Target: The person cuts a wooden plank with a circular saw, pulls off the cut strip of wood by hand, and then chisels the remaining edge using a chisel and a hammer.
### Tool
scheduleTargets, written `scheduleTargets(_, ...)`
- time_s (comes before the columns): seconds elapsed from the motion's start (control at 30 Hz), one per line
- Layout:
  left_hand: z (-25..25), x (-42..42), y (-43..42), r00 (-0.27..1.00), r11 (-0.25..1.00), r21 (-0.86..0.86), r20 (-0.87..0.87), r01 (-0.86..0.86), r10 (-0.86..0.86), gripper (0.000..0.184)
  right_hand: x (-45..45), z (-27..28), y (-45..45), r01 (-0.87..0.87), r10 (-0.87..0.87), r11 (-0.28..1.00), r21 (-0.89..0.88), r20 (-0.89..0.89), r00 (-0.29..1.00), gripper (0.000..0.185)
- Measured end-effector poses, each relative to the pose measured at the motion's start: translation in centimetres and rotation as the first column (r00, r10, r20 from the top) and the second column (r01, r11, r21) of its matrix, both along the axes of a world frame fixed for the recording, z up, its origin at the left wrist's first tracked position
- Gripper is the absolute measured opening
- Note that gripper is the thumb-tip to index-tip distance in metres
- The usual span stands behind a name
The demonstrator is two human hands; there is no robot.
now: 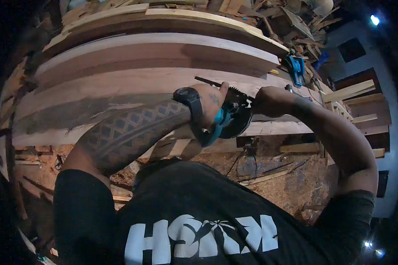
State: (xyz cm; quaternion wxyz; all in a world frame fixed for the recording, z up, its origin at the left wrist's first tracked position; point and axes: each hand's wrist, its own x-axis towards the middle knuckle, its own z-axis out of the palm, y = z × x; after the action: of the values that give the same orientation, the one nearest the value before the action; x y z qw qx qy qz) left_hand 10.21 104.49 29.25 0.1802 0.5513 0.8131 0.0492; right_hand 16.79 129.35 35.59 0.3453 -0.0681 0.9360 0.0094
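Note:
A teal and black power saw [234, 119] is tilted over the wooden boards, its dark base and toothed part showing. My left hand [211, 99], with a dark band at the wrist, holds the saw from the left, its fingers partly hidden. My right hand [269, 101] is closed at the saw's right side, near the dark metal parts; what its fingers hold is hidden. Beneath both hands lies a wide pale board [132, 84].
More long boards [154, 51] stand behind. A blue tool [295, 70] rests at the back right, near a metal tool [292, 89]. Slatted wood [351, 92] sticks out at the right. Wood scraps [269, 26] lie at the back, with sawdust [278, 181] on the floor below.

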Motion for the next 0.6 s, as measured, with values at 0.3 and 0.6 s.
scheduleTargets(0.3,0.8,-0.2,1.6,0.999,0.997,-0.064,-0.028,0.034,-0.036,0.126,0.8,-1.6,1.3,0.124,-0.124,0.991,0.053,0.008,0.992,0.035)
scheduleTargets(0.6,0.4,-0.7,2.1,1.0,0.993,-0.113,-0.009,0.021,-0.022,0.12,-0.2,-3.8,4.4,-0.384,0.375,0.923,-0.015,-0.178,0.91,0.029)
